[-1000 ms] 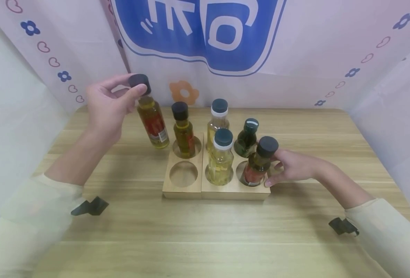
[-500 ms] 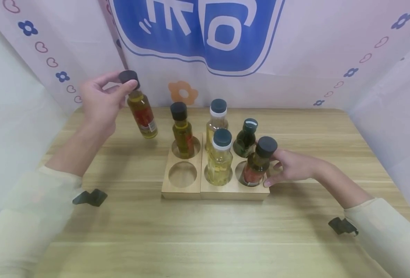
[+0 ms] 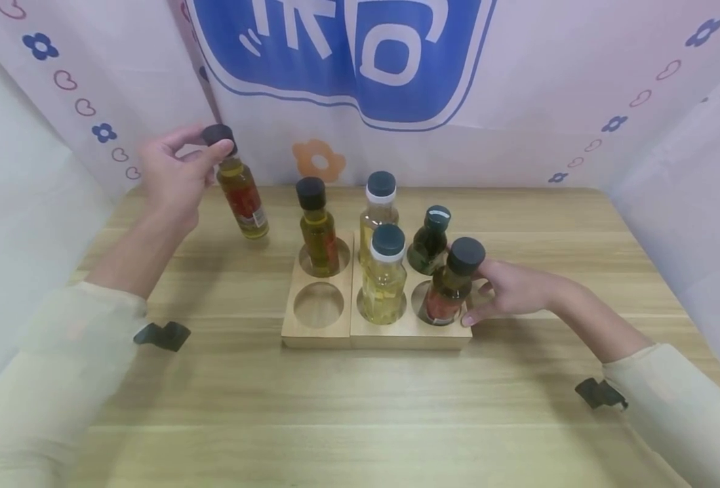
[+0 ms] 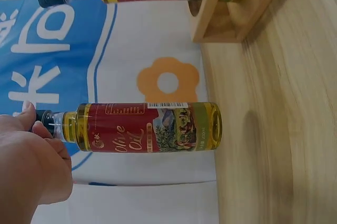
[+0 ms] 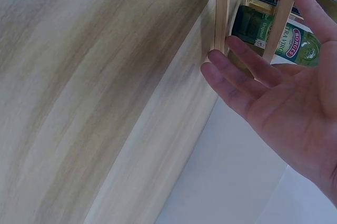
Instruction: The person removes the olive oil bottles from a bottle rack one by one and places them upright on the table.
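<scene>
My left hand (image 3: 173, 173) pinches the black cap of an olive oil bottle (image 3: 243, 200), left of the wooden rack (image 3: 317, 332). In the left wrist view, the bottle (image 4: 147, 128) shows a red label and golden oil, and a shadow lies on the table beyond its base. My right hand (image 3: 512, 291) rests against the rack's right end, thumb at the front corner. Its fingers (image 5: 231, 90) look fairly straight in the right wrist view, with tips at the rack's side. Closest to that hand is a red-labelled bottle (image 3: 448, 298) with a black cap, in the front right hole.
Other bottles stand in the rack: a black-capped oil bottle (image 3: 320, 237), two pale oil bottles with green caps, the front one (image 3: 383, 291) nearer me, and a small dark green bottle (image 3: 430, 244). The front left hole (image 3: 318, 305) holds nothing. A printed cloth (image 3: 488, 149) hangs behind.
My left hand has carried the olive oil bottle leftward, away from the rack, and most of that travel came early. My right hand has stayed at the rack's right end.
</scene>
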The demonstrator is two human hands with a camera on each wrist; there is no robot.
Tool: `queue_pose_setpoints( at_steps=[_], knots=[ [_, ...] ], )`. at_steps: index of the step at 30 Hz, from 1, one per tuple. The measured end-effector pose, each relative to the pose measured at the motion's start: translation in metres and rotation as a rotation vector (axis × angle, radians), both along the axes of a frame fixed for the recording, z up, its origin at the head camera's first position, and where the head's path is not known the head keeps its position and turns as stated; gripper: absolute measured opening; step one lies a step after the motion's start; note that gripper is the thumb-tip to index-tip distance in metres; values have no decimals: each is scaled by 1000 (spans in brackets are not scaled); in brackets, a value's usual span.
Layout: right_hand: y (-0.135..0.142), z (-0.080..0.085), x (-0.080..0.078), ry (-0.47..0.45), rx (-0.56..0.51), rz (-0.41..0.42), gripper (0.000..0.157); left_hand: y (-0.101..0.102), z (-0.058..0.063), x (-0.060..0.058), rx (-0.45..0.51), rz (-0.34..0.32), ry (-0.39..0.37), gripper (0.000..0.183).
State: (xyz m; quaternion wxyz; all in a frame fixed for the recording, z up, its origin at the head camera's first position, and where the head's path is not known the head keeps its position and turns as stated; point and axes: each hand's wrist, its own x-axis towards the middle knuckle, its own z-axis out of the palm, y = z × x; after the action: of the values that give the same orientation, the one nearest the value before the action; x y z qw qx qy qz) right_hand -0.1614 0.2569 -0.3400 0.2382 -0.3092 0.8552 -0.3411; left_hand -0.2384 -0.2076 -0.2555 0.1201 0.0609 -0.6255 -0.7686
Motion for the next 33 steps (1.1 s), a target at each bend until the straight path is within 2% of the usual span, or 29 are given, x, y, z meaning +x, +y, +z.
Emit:
queue_pose_setpoints(
  at_steps=[7, 12, 18, 25, 33],
  knots=[
    [0, 0, 0, -1, 11, -2, 85, -2, -5, -9, -46, 10, -45, 58],
    [0, 1, 1, -6, 12, -6, 85, -5, -7, -14, -72, 20, -77, 57],
    [0, 1, 1, -3, 18, -13, 86, -10, -8, -19, -61, 45, -122, 61],
    [0, 2, 1, 4, 24, -15, 87, -19, -12, -24, -77, 46, -134, 61],
    [-1, 2, 1, 30, 34, -11, 84, -25, -16, -28, -54, 57, -154, 63]
  ],
)
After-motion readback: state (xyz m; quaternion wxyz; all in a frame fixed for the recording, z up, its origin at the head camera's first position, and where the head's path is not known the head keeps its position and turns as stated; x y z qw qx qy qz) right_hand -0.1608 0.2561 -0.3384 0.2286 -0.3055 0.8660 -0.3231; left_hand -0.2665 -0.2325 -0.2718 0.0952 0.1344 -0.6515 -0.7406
